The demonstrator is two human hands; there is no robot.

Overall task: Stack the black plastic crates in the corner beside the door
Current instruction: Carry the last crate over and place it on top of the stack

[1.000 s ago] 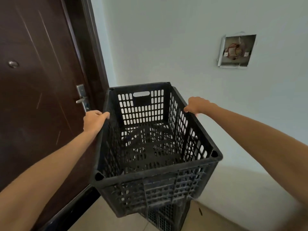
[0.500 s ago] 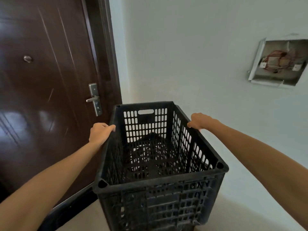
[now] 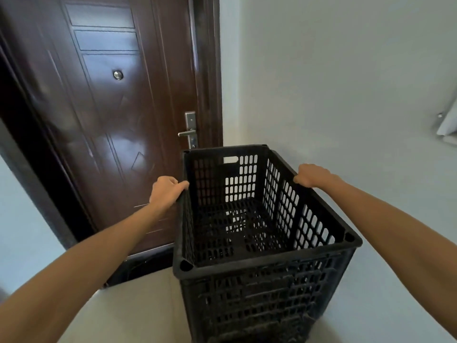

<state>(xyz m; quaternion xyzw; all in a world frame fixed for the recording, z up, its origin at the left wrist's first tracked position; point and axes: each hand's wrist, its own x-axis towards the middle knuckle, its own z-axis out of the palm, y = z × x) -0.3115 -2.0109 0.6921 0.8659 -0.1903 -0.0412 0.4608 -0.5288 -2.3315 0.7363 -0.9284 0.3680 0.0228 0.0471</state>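
Head view, only view. Black crate [image 3: 259,231] sits low centre-right, open top facing the camera, perforated walls, handle slot in the far end wall. It stands in the corner: door [image 3: 111,120] at 10 o'clock from it, pale wall [image 3: 333,82] at 1 to 3 o'clock. Its far end is near the door frame, just under the lever handle [image 3: 187,133].

Left hand [image 3: 166,191] at 9 o'clock on the crate, fingers curled over the left long rim about a third of the way back from the far corner. Closed on the rim, thumb side inboard.

Right hand [image 3: 312,175] at 2 o'clock, knuckles up, fingers wrapped over the right long rim, also toward the far end. Closed on the rim.

So the crate hangs between the two grips, its bulk toward the person and below the hands; near corners at 6 o'clock are unsupported by the hands. Rim looks roughly level.

Lower part of the crate wall runs out of frame at the bottom; cannot tell whether it rests on another crate or on the floor [image 3: 138,313]. Tan floor visible at 7 o'clock. An open wall box cover [image 3: 447,122] shows at the 3 o'clock edge, partly cut off.
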